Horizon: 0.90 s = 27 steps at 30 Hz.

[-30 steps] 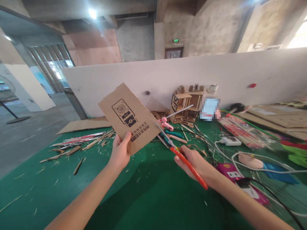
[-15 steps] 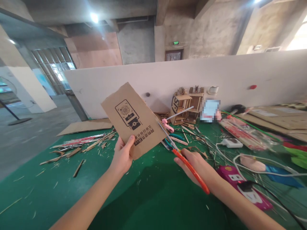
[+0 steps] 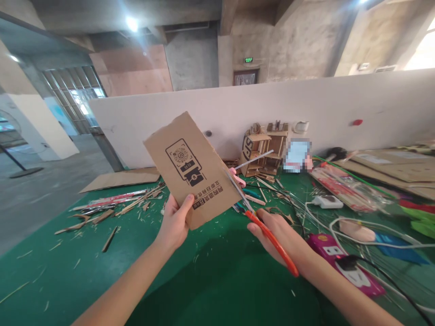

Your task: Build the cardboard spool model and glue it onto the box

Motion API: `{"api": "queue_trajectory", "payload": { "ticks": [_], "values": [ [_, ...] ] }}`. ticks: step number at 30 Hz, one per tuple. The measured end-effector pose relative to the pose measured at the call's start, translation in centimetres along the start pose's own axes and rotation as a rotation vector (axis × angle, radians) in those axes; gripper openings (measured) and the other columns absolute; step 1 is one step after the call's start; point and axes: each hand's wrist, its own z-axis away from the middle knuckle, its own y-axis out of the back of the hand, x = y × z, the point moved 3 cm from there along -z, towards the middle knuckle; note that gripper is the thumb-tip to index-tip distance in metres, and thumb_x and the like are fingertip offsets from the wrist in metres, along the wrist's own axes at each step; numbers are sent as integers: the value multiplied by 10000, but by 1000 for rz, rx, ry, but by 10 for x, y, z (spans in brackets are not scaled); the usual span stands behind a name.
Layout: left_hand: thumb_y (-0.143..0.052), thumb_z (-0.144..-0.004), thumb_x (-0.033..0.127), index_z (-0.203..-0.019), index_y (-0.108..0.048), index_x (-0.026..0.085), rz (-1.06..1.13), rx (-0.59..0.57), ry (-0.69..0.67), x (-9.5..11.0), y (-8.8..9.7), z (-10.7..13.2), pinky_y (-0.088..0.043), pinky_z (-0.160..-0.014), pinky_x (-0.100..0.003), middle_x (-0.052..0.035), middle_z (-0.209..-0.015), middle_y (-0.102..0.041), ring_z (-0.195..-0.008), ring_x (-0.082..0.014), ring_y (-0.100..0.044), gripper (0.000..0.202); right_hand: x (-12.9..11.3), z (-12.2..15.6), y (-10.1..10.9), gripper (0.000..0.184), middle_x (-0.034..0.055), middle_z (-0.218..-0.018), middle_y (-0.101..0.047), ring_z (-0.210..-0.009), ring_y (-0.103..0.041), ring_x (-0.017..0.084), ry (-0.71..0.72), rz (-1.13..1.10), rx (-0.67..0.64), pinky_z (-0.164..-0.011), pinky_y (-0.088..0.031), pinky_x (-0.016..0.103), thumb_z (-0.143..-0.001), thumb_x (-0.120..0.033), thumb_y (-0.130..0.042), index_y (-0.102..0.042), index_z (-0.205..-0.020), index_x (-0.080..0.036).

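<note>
My left hand [image 3: 174,225] grips the lower edge of a brown cardboard piece [image 3: 192,169] printed with a black code and characters, and holds it up over the green table [image 3: 217,276]. My right hand [image 3: 277,233] is closed round the orange handles of a pair of scissors [image 3: 260,222]. The blades point up and left and meet the cardboard's right edge.
Cardboard scraps and sticks [image 3: 112,206] litter the left of the table. A small cardboard shelf model [image 3: 263,149] stands by the white partition [image 3: 258,108]. On the right lie a pink power strip [image 3: 343,265] with cables, a white adapter [image 3: 326,201] and packaged sticks [image 3: 346,190].
The cardboard has shifted slightly right and lower towards the scissors. The blades now sit against its right edge.
</note>
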Motion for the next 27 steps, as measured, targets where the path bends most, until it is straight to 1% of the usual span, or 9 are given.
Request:
{"api": "queue_trajectory", "payload": {
  "ticks": [4, 9, 13, 17, 19, 24, 27],
  "values": [
    [-746, -775, 320, -1206, -552, 271, -10, -12, 13, -3, -1, 0, -518, -983, -408, -52, -1210, -673, -1131, -223, -631, 476, 2, 1, -4, 435, 36, -695, -594, -606, -577, 209, -38, -4, -17, -574, -369, 312, -950, -607, -255, -368, -733, -248],
    [-740, -785, 309, -1209, -556, 272, 4, -26, 33, -8, 1, 1, -517, -987, -378, -45, -1203, -679, -1113, -204, -642, 464, 7, 0, -7, 437, 30, -680, -564, -601, -539, 206, -48, -4, -26, -567, -344, 312, -934, -629, -268, -349, -729, -251],
    [-747, -777, 316, -1209, -548, 265, 7, -32, 22, -9, 0, 2, -510, -997, -411, -58, -1225, -667, -1136, -226, -630, 479, 6, 0, -5, 423, 10, -673, -530, -570, -497, 174, 25, -78, -17, -557, -335, 299, -937, -615, -281, -332, -730, -250],
    [-754, -767, 324, -1213, -544, 260, 11, -36, 14, -8, -2, 4, -512, -994, -430, -68, -1240, -658, -1157, -246, -617, 497, 4, 0, -4, 434, 9, -663, -523, -570, -502, 178, -10, -62, -10, -563, -330, 302, -946, -611, -257, -335, -721, -249],
    [-747, -775, 323, -1220, -542, 272, 2, -37, 22, -7, -3, 5, -516, -991, -411, -59, -1239, -659, -1153, -234, -620, 493, 3, 1, -3, 442, 14, -660, -531, -570, -505, 185, -31, -34, -7, -568, -328, 308, -946, -616, -248, -331, -712, -250],
    [-738, -786, 313, -1216, -555, 279, 1, -36, 54, -7, -2, 6, -531, -960, -346, -46, -1230, -668, -1117, -203, -640, 468, 3, 1, -4, 449, 24, -679, -548, -577, -505, 184, -52, -44, -8, -564, -335, 308, -942, -623, -252, -339, -705, -252],
    [-744, -782, 315, -1219, -555, 283, 12, -48, 57, -6, -2, 6, -530, -958, -336, -42, -1229, -669, -1125, -200, -636, 477, 4, 2, -5, 454, 20, -667, -537, -556, -477, 171, -11, -43, 14, -562, -332, 311, -934, -627, -268, -344, -693, -250]
  ]
}}
